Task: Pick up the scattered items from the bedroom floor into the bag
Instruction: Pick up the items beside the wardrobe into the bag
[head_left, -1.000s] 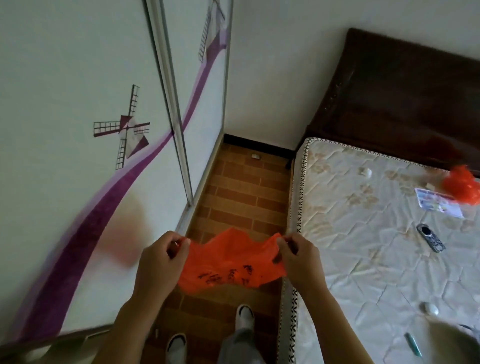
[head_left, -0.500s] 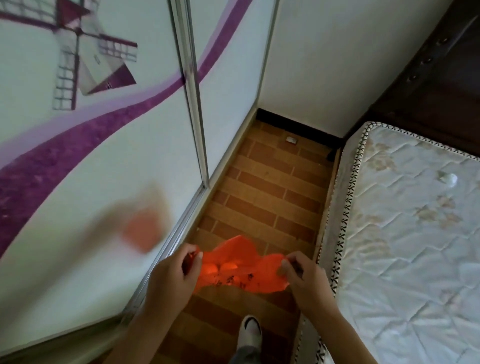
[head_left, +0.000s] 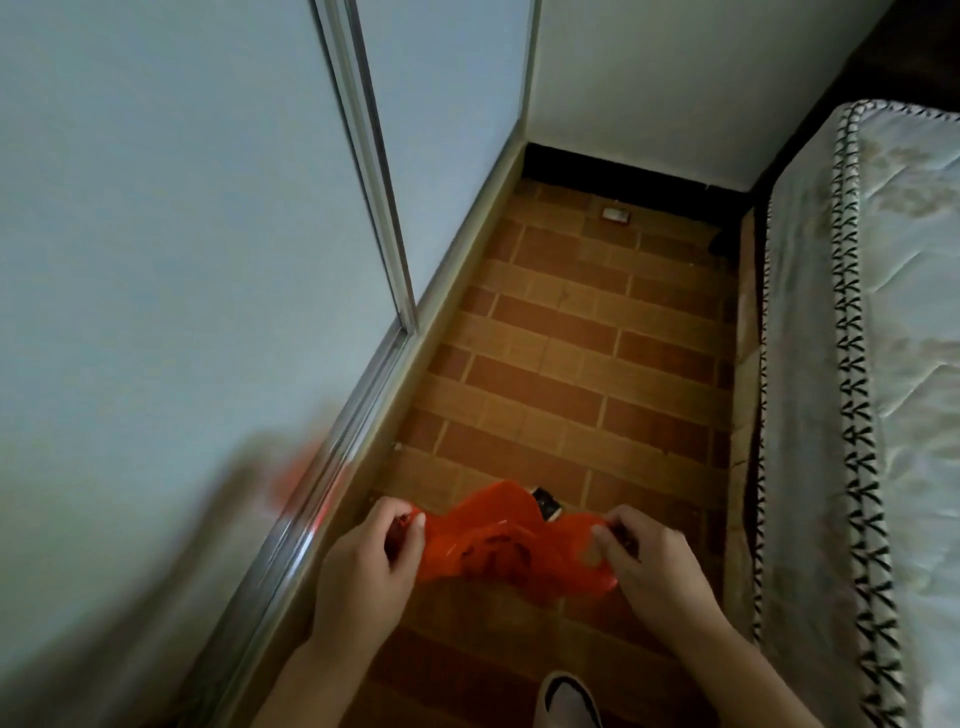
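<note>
- White shoe toe (head_left: 569, 699) shows at the bottom edge, right of centre.
- Orange plastic bag (head_left: 511, 545), low in the centre of the frame, hangs stretched between both hands above the brick-pattern floor (head_left: 561, 364).
- The left hand (head_left: 363, 566) pinches the bag's left edge; the right hand (head_left: 649, 561) pinches its right edge.
- A small dark item (head_left: 546, 503) peeks out just behind the bag's top.
- A quilted mattress (head_left: 883, 389) fills the right side.
- A small pale item (head_left: 616, 214) lies on the floor near the far wall, upper centre.
</note>
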